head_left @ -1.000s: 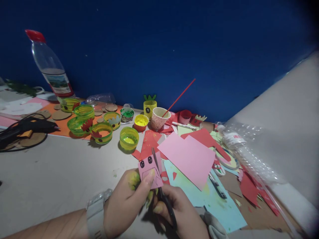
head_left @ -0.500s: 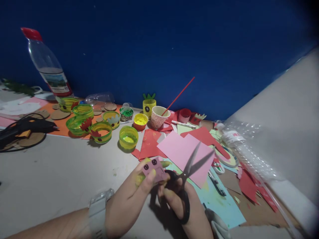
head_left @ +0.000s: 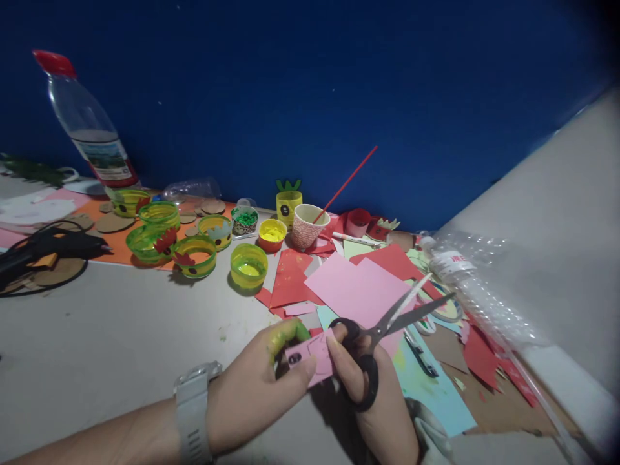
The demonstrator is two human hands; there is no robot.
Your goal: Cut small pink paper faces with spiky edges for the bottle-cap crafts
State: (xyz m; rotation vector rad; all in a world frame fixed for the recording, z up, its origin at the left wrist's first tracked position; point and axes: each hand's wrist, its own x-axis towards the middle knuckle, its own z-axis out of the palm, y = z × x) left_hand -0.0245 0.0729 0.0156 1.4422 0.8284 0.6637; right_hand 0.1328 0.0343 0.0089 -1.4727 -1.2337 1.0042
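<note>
Mid-trim: the left hand (head_left: 252, 394) pinches the pink cutout (head_left: 312, 354) low over the tabletop (head_left: 111, 336), the right hand's (head_left: 375, 400) grip holds open scissors (head_left: 382, 329) beside it; next, blades must meet paper.

pink paper piece (head_left: 312, 356): small pink cut-out with a black dot near its left end, held almost flat just above the table, pinched from both sides by yellow-stained fingers.
scissors (head_left: 382, 339): black-handled, metal blades parted and pointing up-right over the larger pink sheet; handles looped on fingers, just right of the cut-out.
</note>
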